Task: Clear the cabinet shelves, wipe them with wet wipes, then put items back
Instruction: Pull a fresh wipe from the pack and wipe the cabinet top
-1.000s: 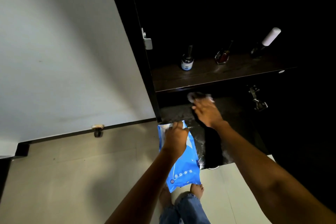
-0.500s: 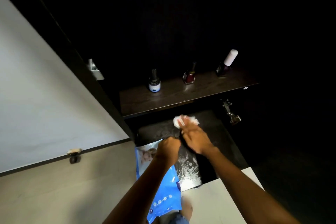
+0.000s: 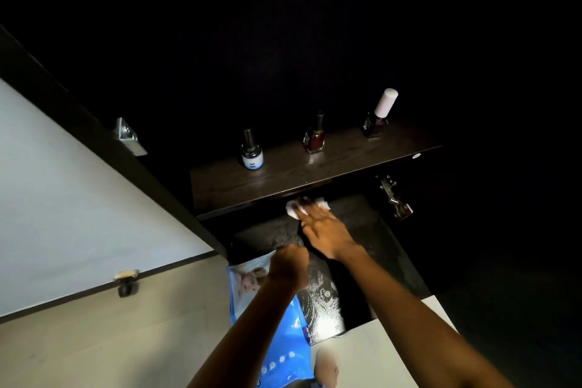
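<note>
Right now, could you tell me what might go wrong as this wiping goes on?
The right hand presses the wet wipe just under the upper shelf; a bump could topple the three small bottles standing there. The lower shelf glistens wet, so things put back too soon might slip. The left hand is occupied holding the blue wipes pack.

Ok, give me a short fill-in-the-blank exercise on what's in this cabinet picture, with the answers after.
1. The upper shelf holds ____ small bottles.
2. The right hand presses a white ____ onto the lower shelf.
3. The left hand grips a ____ pack of wipes.
4. The bottle with the white cap stands farthest ____ in the row.

Missing words: three; wipe; blue; right
</note>
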Available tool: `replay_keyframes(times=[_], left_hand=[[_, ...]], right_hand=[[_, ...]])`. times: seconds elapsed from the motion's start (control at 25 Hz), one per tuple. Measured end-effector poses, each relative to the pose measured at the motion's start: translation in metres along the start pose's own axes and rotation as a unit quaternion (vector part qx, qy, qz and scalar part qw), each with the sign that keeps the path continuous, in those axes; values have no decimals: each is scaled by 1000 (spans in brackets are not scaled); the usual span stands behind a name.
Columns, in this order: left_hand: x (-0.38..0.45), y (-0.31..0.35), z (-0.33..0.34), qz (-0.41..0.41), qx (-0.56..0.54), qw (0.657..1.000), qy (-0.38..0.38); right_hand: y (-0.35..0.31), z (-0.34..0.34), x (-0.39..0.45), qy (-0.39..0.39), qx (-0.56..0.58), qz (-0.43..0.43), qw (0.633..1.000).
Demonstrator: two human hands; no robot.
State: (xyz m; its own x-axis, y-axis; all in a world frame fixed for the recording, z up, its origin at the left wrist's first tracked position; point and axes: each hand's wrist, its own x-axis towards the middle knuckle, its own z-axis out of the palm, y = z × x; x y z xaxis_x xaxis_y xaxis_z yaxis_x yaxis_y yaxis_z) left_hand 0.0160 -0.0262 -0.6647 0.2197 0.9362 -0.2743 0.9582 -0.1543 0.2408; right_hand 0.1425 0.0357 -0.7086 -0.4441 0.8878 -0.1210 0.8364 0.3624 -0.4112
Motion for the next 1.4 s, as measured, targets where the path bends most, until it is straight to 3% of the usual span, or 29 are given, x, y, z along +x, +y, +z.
replay_keyframes(times=[0.16,0.24,0.36,0.52,0.6,0.68,0.76,0.84,0.92,1.0,1.04,1.12,1.24,1.32,1.4], left_hand=[[0,0,8,-11,-16,995,-101],[1,-1,10,-9,-9,995,-96],[-2,1,5,-22,-25,994,-100],[-5,1,4,-43,-57,993,-95],[-7,1,6,-59,-87,991,-79],[-14,4,2,-46,-79,993,-76],[-15,5,1,-22,-90,995,-27],[-15,4,1,-12,-69,997,-29],[-20,7,-4,-25,-71,994,-84],[-18,9,-5,-41,-136,988,-66],[-19,11,-2,-58,-160,979,-115],[-9,1,16,-55,-185,973,-125],[-17,3,13,-25,-162,984,-71],[-23,6,9,-35,-180,979,-89],[-31,10,10,-26,-215,972,-95]], right_hand=[[38,-9,-2,27,-37,34,998],[57,-13,-8,64,-37,113,991],[68,-22,-5,34,-16,223,974],[44,-6,-24,85,-10,302,950],[20,12,-42,91,-16,257,962],[-4,30,-68,66,-44,149,986],[-8,31,-103,32,-55,65,996],[15,25,-122,66,-83,88,990],[37,15,-120,90,-47,199,975],[37,8,-93,93,-14,251,963],[26,13,-82,89,-17,240,967],[-4,34,-80,82,-52,150,984],[-24,49,-144,10,-55,20,998],[-3,47,-184,42,-64,49,996],[19,35,-198,87,-50,181,978]])
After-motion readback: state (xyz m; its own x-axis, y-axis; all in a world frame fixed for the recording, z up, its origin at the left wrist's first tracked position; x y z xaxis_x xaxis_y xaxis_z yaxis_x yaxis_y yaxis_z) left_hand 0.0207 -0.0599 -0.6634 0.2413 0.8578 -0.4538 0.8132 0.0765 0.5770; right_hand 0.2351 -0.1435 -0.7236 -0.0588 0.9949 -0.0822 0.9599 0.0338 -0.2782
